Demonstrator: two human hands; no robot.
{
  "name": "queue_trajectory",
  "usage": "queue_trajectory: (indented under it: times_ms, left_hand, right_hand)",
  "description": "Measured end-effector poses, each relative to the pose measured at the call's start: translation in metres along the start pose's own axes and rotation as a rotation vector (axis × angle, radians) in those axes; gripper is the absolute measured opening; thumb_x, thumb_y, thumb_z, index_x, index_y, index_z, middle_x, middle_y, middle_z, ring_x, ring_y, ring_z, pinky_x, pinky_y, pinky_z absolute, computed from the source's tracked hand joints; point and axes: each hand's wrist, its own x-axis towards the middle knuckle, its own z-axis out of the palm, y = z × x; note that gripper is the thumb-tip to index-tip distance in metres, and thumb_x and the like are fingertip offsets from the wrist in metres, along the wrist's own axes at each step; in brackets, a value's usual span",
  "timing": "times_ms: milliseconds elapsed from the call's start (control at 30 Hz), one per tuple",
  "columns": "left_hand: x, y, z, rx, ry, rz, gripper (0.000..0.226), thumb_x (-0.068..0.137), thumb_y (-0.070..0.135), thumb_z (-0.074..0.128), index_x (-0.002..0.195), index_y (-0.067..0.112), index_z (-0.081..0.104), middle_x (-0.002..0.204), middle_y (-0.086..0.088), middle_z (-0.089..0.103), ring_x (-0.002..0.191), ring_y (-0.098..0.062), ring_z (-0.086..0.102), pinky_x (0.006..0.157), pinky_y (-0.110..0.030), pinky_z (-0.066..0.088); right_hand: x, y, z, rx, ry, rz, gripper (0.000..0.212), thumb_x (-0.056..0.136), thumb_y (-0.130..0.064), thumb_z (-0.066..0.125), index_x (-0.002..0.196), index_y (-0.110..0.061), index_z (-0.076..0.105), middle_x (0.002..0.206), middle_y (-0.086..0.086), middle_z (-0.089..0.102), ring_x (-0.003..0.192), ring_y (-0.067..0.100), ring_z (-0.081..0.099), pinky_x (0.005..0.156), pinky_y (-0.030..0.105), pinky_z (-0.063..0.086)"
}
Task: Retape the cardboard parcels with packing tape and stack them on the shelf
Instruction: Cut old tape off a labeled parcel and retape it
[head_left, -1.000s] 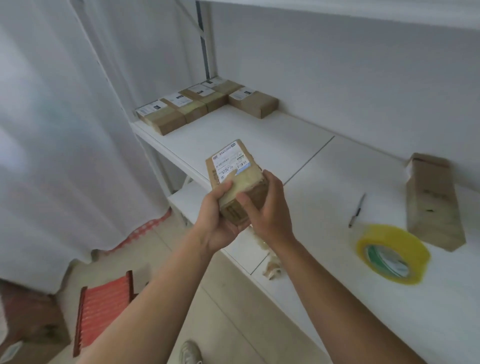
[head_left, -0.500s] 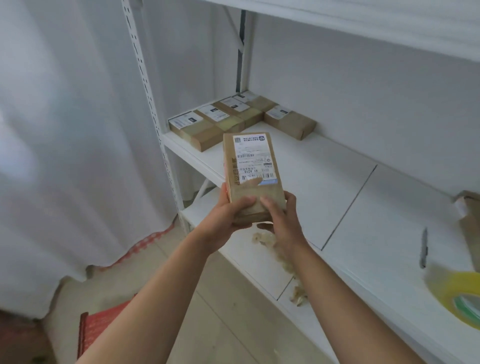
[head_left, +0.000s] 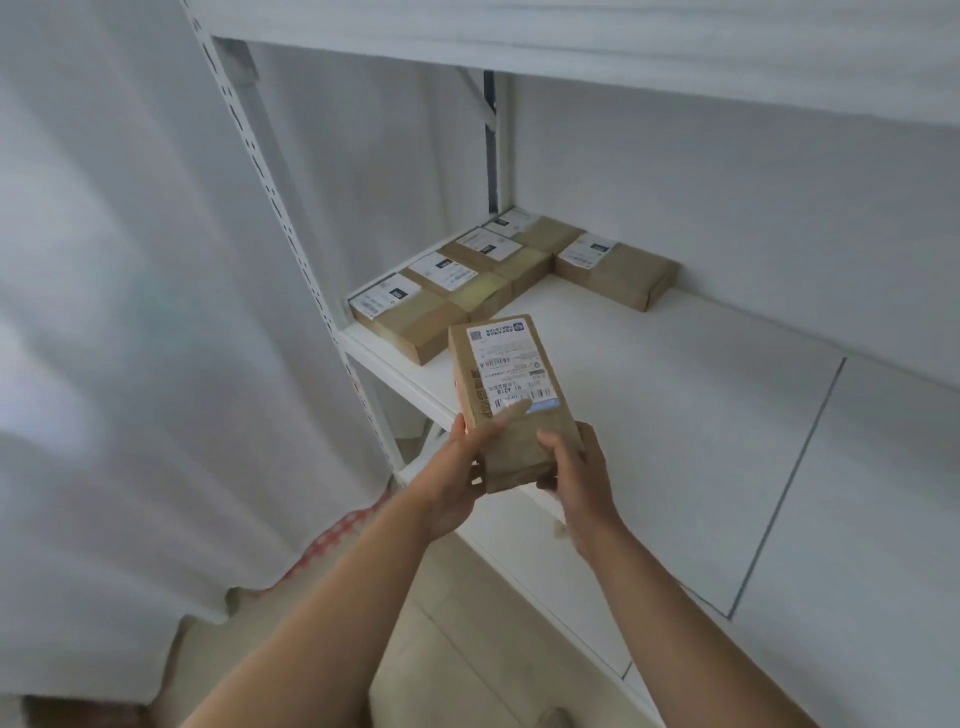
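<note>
Since the earlier frame we have carried the parcel further toward the shelf, so it now sits at the centre of the frame over the shelf's front edge, and the tape roll and pen that showed at the right edge have gone out of view. We hold the parcel at its near end with both hands. Our left hand grips it from the left, thumb laid across the top face just below the label; our right hand grips it from the right, fingers curled over the near right corner. The parcel is brown cardboard, long side pointing away from us, tilted up at its far end.

Its white shipping label covers the far half of the top face. We can read "A219" in bold, with barcodes, a square code at the top left and a blue strip along the near edge; the smaller print is too fine to read.

Toward the upper centre of the frame, a row of four parcels lies side by side along the shelf's left end, each with a white label whose text is illegible. A fifth parcel lies just to the right of the row's far end, against the wall. A white curtain fills the left of the frame.
</note>
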Motion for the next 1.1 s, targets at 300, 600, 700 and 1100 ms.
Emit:
queue_trajectory:
  times_ms: [300,600,700,1100]
  left_hand:
    - [0.076,0.035,-0.003,-0.185,0.205,-0.03,0.033,0.09,0.022,0.07,0.121,0.012,0.063,0.092,0.001,0.077,0.089,-0.019,0.072,0.08,-0.031,0.058]
    - [0.178,0.037,0.015,0.067,-0.024,-0.267,0.04,0.097,0.047,0.059,0.112,0.01,0.061,0.086,-0.006,0.067,0.076,-0.018,0.066,0.085,-0.033,0.057]
    - [0.204,0.049,0.004,0.107,-0.145,-0.308,0.025,0.101,0.032,0.057,0.099,0.008,0.063,0.082,-0.008,0.066,0.079,-0.02,0.066,0.09,-0.036,0.058]
    - [0.259,0.053,-0.044,0.751,-0.245,0.083,0.019,0.096,0.012,0.048,0.09,0.019,0.064,0.088,0.006,0.06,0.082,-0.016,0.055,0.069,-0.023,0.041]
  right_hand:
    - [0.081,-0.001,0.0,0.063,0.251,-0.022,0.054,0.085,-0.045,0.071,0.124,-0.019,0.045,0.13,0.007,0.055,0.108,0.02,0.063,0.087,0.035,0.056]
    - [0.13,-0.003,0.002,-0.377,0.404,-0.271,0.061,0.085,-0.042,0.068,0.137,-0.023,0.042,0.133,-0.005,0.056,0.12,0.014,0.058,0.097,0.03,0.051]
    - [0.146,-0.008,0.008,-0.489,0.493,-0.219,0.044,0.098,-0.024,0.06,0.138,-0.022,0.043,0.12,-0.009,0.058,0.102,0.012,0.06,0.071,0.011,0.042]
    - [0.186,0.001,0.055,-1.711,0.622,-0.303,0.045,0.098,-0.039,0.034,0.138,-0.024,0.049,0.144,-0.001,0.047,0.127,0.025,0.048,0.092,0.043,0.034]
